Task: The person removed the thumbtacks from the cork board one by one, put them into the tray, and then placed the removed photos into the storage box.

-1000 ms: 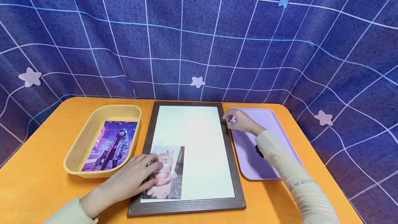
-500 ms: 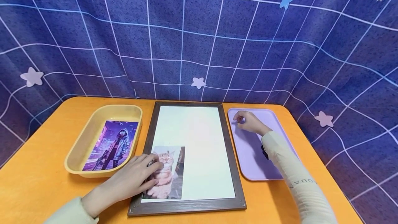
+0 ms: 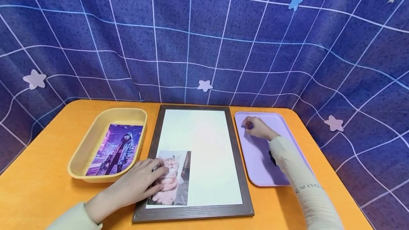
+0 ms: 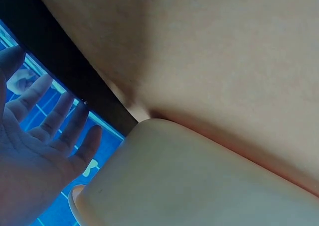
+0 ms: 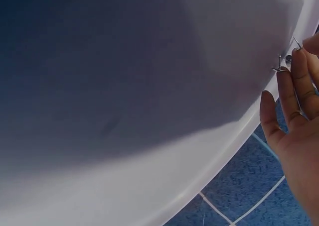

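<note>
My left hand [image 3: 143,182] lies over a photo card of a pink-toned cat [image 3: 170,187], its fingers resting on the card's left side. The card is at the lower left of a white board [image 3: 211,159] with a dark wooden frame [image 3: 238,152]. In the left wrist view, the fingers [image 4: 55,119] are spread. Over the far left part of a purple tray [image 3: 258,169], my right hand [image 3: 259,127] has thumb and forefinger together. The right wrist view shows a metal thumbtack [image 5: 297,43] between those fingertips. Another thumbtack [image 5: 280,65] is right by the middle fingertip, at the tray's edge.
A yellow basin [image 3: 80,159] stands left of the board, holding a purple picture of a hooded figure [image 3: 123,148]. All of it sits on an orange table [image 3: 38,173]. A blue grid-patterned curtain [image 3: 172,45] hangs behind. A black item [image 3: 272,158] shows beside the right sleeve.
My right hand has moved right from the board frame's edge to over the purple tray, its fingers curling in. The left hand has stayed on the cat photo.
</note>
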A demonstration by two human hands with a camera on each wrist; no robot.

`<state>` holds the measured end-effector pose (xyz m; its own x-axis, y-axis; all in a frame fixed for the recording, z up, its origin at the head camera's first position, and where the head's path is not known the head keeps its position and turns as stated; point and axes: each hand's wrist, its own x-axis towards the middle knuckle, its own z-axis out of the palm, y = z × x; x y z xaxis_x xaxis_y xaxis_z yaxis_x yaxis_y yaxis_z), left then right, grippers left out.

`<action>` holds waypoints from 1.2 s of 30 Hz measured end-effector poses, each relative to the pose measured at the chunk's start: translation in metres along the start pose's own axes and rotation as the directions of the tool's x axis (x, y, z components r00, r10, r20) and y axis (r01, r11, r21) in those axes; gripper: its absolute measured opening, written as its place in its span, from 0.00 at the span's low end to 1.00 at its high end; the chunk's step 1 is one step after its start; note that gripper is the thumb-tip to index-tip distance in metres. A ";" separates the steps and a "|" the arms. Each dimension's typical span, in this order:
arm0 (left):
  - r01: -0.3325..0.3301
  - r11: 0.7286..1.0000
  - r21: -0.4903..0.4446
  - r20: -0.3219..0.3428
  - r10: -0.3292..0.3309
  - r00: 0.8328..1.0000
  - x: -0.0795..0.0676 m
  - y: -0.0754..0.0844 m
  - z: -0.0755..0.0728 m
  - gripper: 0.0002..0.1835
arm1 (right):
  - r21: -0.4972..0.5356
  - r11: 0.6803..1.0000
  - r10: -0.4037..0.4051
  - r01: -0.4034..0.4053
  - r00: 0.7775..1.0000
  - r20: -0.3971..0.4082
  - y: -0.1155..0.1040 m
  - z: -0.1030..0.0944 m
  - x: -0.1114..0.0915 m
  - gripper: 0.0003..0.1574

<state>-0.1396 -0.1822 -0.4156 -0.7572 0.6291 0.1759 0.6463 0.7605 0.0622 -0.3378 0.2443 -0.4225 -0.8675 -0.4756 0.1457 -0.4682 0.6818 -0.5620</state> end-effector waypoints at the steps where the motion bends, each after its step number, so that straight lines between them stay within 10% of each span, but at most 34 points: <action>1: 0.001 1.000 -0.001 0.000 -0.001 1.000 0.000 0.000 0.000 0.17 | -0.003 1.000 0.000 0.000 1.000 -0.001 0.000 0.000 0.000 0.14; 36: -0.002 1.000 -0.004 0.005 0.002 1.000 0.000 -0.001 0.000 0.17 | -0.021 0.995 -0.093 0.093 0.995 -0.027 -0.027 -0.009 0.011 0.12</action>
<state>-0.1399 -0.1831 -0.4157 -0.7566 0.6312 0.1709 0.6479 0.7589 0.0656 -0.3356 0.2254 -0.3984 -0.8242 -0.5221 0.2195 -0.5501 0.6462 -0.5289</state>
